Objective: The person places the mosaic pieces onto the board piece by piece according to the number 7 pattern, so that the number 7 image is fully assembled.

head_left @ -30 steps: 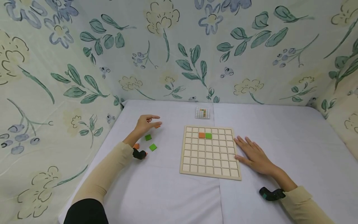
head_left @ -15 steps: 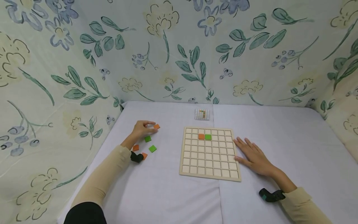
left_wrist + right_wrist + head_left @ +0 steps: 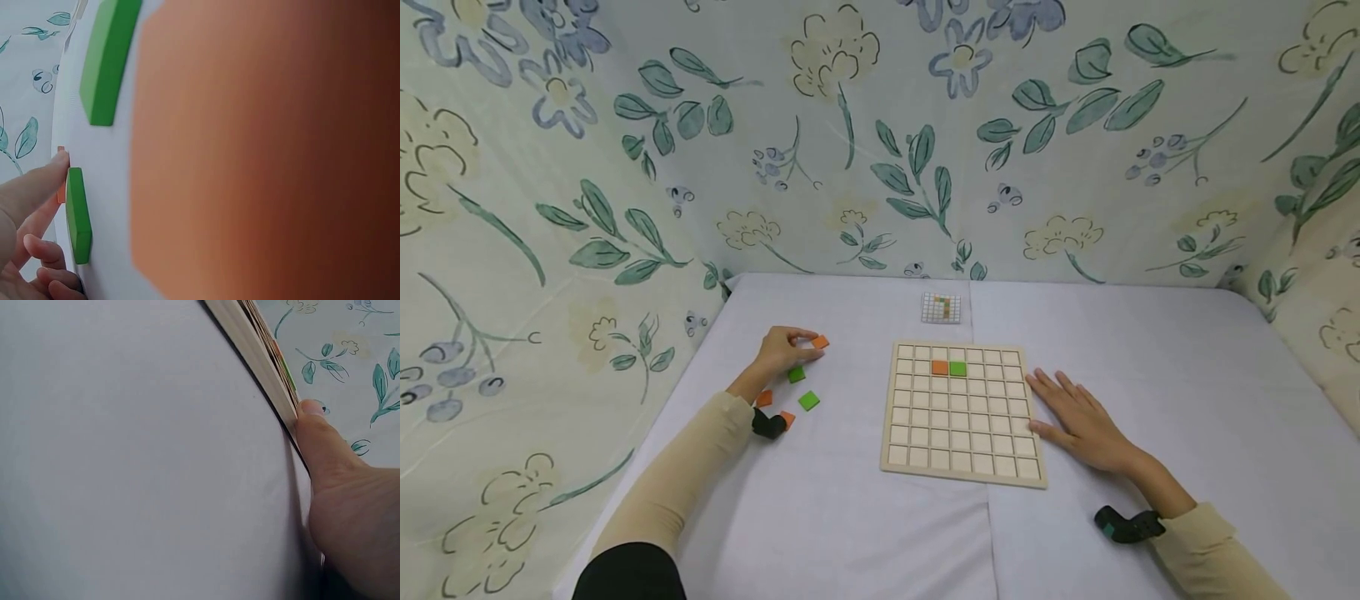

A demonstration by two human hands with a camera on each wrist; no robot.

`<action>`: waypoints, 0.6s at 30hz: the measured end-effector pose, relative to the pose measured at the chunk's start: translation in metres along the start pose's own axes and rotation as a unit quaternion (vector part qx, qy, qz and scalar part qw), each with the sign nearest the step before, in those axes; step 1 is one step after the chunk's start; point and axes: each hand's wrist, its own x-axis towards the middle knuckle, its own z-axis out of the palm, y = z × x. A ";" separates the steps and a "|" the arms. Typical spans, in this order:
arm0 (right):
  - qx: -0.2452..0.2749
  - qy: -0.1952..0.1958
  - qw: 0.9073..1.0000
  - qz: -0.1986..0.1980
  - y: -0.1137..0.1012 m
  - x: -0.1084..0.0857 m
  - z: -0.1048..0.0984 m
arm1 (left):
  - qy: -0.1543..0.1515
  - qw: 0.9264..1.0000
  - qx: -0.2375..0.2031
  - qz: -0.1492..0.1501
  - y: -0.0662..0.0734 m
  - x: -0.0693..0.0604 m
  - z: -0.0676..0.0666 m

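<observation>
On the left of the head view, my left hand point(image 3: 778, 350) has thumb and forefinger at either side of an orange tile point(image 3: 821, 342), pinching it at the table. The left wrist view shows those fingers point(image 3: 44, 181) against the orange tile point(image 3: 61, 194), beyond a green tile point(image 3: 78, 215). A wooden grid board point(image 3: 962, 477) bears an orange tile point(image 3: 940, 367) beside a green tile point(image 3: 958, 368) in its second row. My right hand point(image 3: 1086, 425) lies flat with spread fingers touching the board's right edge; its thumb point(image 3: 322, 437) rests against the rim point(image 3: 262, 369).
Near my left hand and wrist lie green tiles point(image 3: 808, 401) and orange tiles point(image 3: 763, 398). Behind the board is a small patterned grid card point(image 3: 941, 308). White cloth covers the table point(image 3: 850, 533), and floral fabric point(image 3: 850, 192) hangs at the back and sides.
My left hand has come slightly left and down around the orange tile, which now shows between its fingertips. My right hand stays at the board's edge.
</observation>
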 end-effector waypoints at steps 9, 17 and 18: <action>-0.001 -0.004 1.000 0.008 -0.001 0.000 -0.002 | 0.000 1.000 -0.014 -0.006 0.001 0.002 0.001; 0.000 -0.005 1.000 0.010 -0.002 0.000 -0.002 | -0.010 0.999 -0.034 -0.004 0.007 0.003 -0.004; -0.001 -0.005 1.000 0.010 -0.002 0.001 -0.002 | -0.013 0.999 -0.034 -0.001 0.009 0.004 -0.005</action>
